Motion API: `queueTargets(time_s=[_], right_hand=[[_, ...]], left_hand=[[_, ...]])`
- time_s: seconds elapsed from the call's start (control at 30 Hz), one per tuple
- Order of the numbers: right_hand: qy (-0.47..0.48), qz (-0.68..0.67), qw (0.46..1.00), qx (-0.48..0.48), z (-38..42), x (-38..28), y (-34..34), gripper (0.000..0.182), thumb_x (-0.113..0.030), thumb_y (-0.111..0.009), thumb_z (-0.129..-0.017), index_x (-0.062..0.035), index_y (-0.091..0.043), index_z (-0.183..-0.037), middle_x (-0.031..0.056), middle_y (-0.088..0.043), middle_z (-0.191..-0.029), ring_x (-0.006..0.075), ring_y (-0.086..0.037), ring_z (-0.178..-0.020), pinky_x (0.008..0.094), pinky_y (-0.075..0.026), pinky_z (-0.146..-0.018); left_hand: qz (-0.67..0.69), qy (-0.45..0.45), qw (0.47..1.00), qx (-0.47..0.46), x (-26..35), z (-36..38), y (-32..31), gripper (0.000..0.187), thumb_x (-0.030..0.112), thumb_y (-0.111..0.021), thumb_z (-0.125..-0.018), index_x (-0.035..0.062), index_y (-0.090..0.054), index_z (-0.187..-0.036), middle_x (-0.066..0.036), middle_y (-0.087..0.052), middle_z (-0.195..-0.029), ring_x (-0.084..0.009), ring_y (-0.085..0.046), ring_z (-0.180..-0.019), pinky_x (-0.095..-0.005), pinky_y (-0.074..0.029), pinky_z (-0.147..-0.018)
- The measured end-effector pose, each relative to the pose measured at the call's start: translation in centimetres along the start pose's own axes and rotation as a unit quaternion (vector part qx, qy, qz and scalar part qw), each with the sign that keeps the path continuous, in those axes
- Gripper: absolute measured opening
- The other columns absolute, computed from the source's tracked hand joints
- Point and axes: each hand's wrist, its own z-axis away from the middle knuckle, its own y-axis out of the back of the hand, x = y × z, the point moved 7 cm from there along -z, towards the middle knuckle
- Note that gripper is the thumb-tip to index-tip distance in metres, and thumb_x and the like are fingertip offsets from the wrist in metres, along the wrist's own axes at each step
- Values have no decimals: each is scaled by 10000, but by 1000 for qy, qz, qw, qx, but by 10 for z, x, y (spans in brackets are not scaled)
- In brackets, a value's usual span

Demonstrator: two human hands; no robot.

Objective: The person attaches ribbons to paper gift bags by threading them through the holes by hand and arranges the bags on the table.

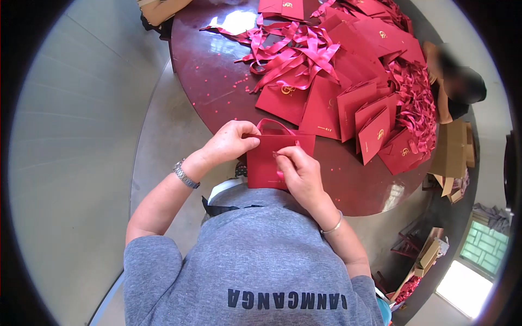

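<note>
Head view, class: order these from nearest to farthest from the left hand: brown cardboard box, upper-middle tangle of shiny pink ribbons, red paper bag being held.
1. Red paper bag: in the left hand.
2. Tangle of shiny pink ribbons: ahead, on the table.
3. Brown cardboard box: far right, beyond the table.

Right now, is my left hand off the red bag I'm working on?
No, the left hand pinches the red bag at its top edge.

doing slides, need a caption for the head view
Left hand steadies a red bag, right hand pinches pink ribbon, at a table heaped with bags and ribbons.
</note>
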Motion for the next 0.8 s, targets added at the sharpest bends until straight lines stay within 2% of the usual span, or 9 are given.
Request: queueTargets(time_s=[0.07, 0.1, 0.17, 0.2, 0.43, 0.5, 0.8], right_hand=[[108, 142, 982, 61, -6, -8, -3, 78, -73, -608, -910, -17, -632, -959, 122, -650, -786, 218, -656, -713, 307, -511, -643], [105, 141, 983, 58, -9, -6, -6, 78, -73, -608, -910, -17, -632, -959, 122, -650, -786, 218, -656, -713, 307, -511, -643], [93, 173, 978, 75, -15, -2, -6, 82, -94, -624, -888, -33, -632, -941, 161, -646, -814, 310, -653, -737, 362, -513, -648], [85, 188, 976, 74, -17, 3, -9, 76, -112, -627, -882, -46, -633, -918, 159, -652, -820, 326, -653, -743, 388, -515, -641], [63, 229, 970, 53, -25, 14, -17, 79, -137, -635, -874, -62, -632, -899, 146, -655, -805, 333, -654, -721, 406, -519, -624], [62, 241, 967, 49, -26, 13, -17, 77, -138, -636, -874, -63, -630, -890, 145, -655, -801, 333, -653, -721, 406, -516, -615], [75, 263, 960, 58, -30, 7, -19, 72, -138, -641, -863, -66, -631, -864, 128, -649, -759, 315, -645, -664, 389, -511, -579]], left_hand=[[55, 21, 998, 11, -10, -4, -4, 145, 82, -612, -890, -8, -637, -1001, -26, -633, -896, -107, -602, -814, -278, -516, -710], [109, 40, 993, 21, -17, -5, -6, 155, 80, -591, -909, -3, -631, -1033, -22, -635, -886, -101, -603, -795, -269, -522, -699], [131, 50, 990, 21, -23, -9, -10, 164, 78, -580, -917, -4, -626, -1051, -25, -633, -889, -107, -604, -803, -274, -528, -703], [151, 57, 987, 21, -26, -11, -12, 174, 76, -569, -924, -5, -620, -1070, -29, -632, -892, -113, -605, -811, -278, -533, -707], [180, 86, 980, 5, -29, -15, -12, 201, 77, -568, -901, -18, -636, -1065, -54, -655, -893, -115, -612, -793, -289, -530, -686], [150, 55, 987, -9, -19, -13, -11, 143, 46, -556, -917, -7, -627, -1029, -29, -623, -878, -108, -598, -784, -274, -529, -695], [90, 98, 990, -49, -22, -21, -9, 120, 11, -520, -909, -4, -619, -975, -26, -613, -842, -112, -589, -756, -283, -520, -689]])
